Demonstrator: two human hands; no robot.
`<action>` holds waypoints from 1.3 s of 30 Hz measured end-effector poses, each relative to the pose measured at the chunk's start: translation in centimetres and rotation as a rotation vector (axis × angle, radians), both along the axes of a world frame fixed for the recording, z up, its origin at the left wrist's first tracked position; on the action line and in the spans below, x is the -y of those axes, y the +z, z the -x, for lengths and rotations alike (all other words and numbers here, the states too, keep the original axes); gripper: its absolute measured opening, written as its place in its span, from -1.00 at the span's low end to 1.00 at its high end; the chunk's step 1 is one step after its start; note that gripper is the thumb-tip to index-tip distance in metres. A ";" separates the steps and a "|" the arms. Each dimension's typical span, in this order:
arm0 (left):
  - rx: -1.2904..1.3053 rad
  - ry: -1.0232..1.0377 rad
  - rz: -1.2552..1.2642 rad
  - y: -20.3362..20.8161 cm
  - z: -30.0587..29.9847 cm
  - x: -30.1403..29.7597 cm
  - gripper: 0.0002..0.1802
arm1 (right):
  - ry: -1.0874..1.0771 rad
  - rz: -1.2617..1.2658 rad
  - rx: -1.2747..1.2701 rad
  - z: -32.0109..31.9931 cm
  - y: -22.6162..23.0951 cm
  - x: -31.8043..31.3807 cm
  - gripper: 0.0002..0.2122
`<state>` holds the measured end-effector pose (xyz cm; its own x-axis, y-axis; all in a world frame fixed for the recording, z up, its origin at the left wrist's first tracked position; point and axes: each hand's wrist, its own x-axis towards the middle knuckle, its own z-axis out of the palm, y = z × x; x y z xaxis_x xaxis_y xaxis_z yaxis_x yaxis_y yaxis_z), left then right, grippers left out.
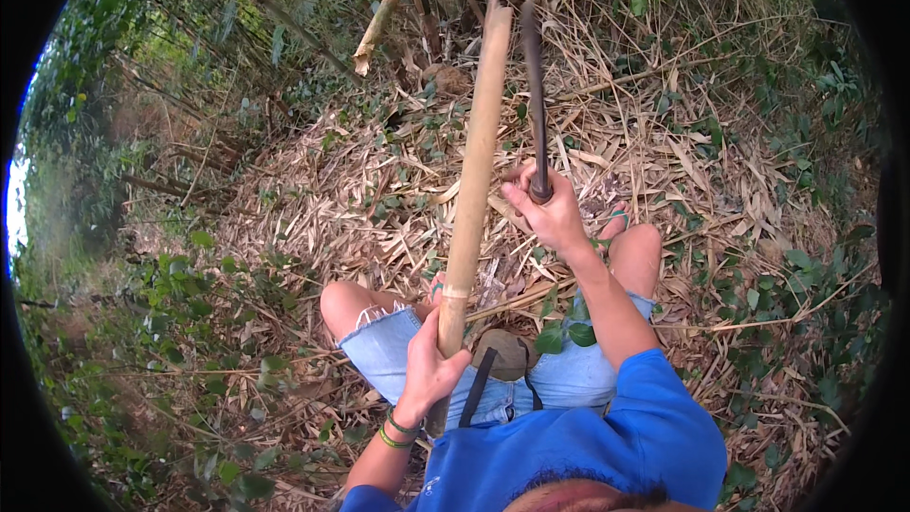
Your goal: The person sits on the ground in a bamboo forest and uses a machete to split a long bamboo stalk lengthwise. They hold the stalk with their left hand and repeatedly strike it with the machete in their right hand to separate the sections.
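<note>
My left hand [431, 365] grips the lower part of a long tan bamboo pole [477, 161] that rises away from me, almost upright. A dark metal blade [533, 76] on a round handle is held up by my right hand [548, 213], close beside the pole's upper half on its right. Blade and pole run nearly parallel; whether they touch I cannot tell. Green bands circle my left wrist. My bare knees, denim shorts and blue sleeve show below.
Dry bamboo leaves [379, 180] cover the ground ahead. Another cut bamboo stalk [384, 9] leans at the top, among thin stems. Green undergrowth [180, 303] lies to the left and right. A brown pouch [507, 351] hangs at my waist.
</note>
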<state>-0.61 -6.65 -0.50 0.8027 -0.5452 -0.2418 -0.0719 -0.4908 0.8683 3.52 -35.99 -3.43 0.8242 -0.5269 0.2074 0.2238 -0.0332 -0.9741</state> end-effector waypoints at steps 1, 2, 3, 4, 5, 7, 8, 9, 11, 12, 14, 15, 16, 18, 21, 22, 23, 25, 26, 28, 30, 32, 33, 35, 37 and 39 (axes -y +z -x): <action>-0.049 0.003 0.019 -0.1 -0.2 0.2 -0.14 | -0.013 0.166 -0.039 0.6 -1.1 0.6 -0.71; -0.094 0.025 0.038 -0.2 -0.5 0.0 -0.15 | 0.008 0.378 -0.153 1.7 0.1 0.0 -0.73; -0.140 0.032 0.056 0.0 -0.8 0.3 -0.16 | -0.001 0.495 -0.177 2.6 0.0 -0.9 -0.75; -0.132 0.036 0.034 0.5 -1.1 0.7 -0.14 | 0.023 0.545 -0.115 3.3 -0.2 -2.0 -0.72; -0.126 0.045 0.071 0.3 -1.3 1.1 -0.13 | 0.087 0.596 -0.076 4.0 -0.5 -2.9 -0.75; -0.119 0.054 0.138 -0.2 -1.6 1.7 -0.10 | 0.168 0.738 -0.084 5.3 -1.3 -4.5 -0.86; -0.129 0.025 0.140 -0.1 -1.7 1.9 -0.09 | 0.173 0.750 -0.067 5.4 -1.3 -4.8 -0.88; -0.139 -0.005 0.141 0.0 -1.9 2.1 -0.08 | 0.179 0.763 -0.051 5.6 -1.3 -5.0 -0.90; -0.147 -0.060 0.102 0.1 -1.9 2.0 -0.06 | 0.191 0.807 -0.019 5.5 -0.9 -5.0 -0.89; -0.143 -0.085 0.061 -0.1 -1.9 1.6 -0.06 | 0.196 0.838 -0.004 5.2 -0.4 -4.5 -0.87; -0.163 -0.090 0.059 -0.6 -1.8 1.1 -0.08 | 0.161 0.871 0.095 4.2 0.1 -4.1 -0.86; -0.172 -0.094 0.061 -0.6 -1.8 0.9 -0.09 | 0.159 0.884 0.084 3.9 0.3 -3.9 -0.86; -0.189 -0.080 0.083 -0.6 -2.0 0.9 -0.12 | 0.158 0.897 0.074 3.6 0.7 -3.7 -0.87; -0.158 -0.060 0.123 1.9 -2.3 2.1 -0.30 | 0.152 0.895 0.082 3.2 0.9 -3.3 -0.90; -0.136 0.022 0.236 3.7 -2.3 2.9 -0.63 | 0.147 0.893 0.061 2.9 1.1 -3.6 -0.90; -0.148 0.000 0.216 3.5 -2.6 2.8 -0.59 | 0.134 0.896 0.051 2.6 1.2 -3.7 -0.90; -0.186 0.005 0.230 3.6 -2.7 2.7 -0.59 | 0.122 0.896 0.039 2.6 1.1 -4.0 -0.91; -0.261 0.018 0.259 4.2 -3.0 2.7 -0.60 | 0.110 0.887 0.007 2.8 1.1 -4.9 -0.92; -0.326 0.025 0.276 4.4 -3.4 2.6 -0.62 | 0.104 0.881 -0.010 3.2 1.6 -5.6 -0.93; -0.387 0.079 0.286 4.5 -3.1 2.6 -0.60 | 0.126 0.812 0.033 3.4 1.3 -6.8 -0.94; -0.391 0.066 0.331 4.1 -2.5 2.4 -0.51 | 0.082 0.833 0.050 2.3 1.1 -5.4 -0.92; -0.497 0.074 0.406 4.5 -2.4 2.2 -0.45 | 0.007 0.841 -0.122 0.2 0.8 -3.5 -0.86; -0.552 0.076 0.446 4.8 -2.3 2.2 -0.42 | -0.070 0.710 -0.218 -0.4 0.7 -3.2 -0.84; -0.591 0.077 0.463 4.6 -2.8 2.4 -0.44 | 0.051 0.587 -0.293 0.5 0.6 -3.5 -0.85; -0.569 0.085 0.466 3.6 -3.4 2.2 -0.47 | 0.151 0.813 -0.034 2.0 0.6 -5.2 -0.84; -0.556 0.066 0.369 3.8 -3.2 1.9 -0.48 | 0.171 0.840 0.059 1.7 0.3 -4.5 -0.82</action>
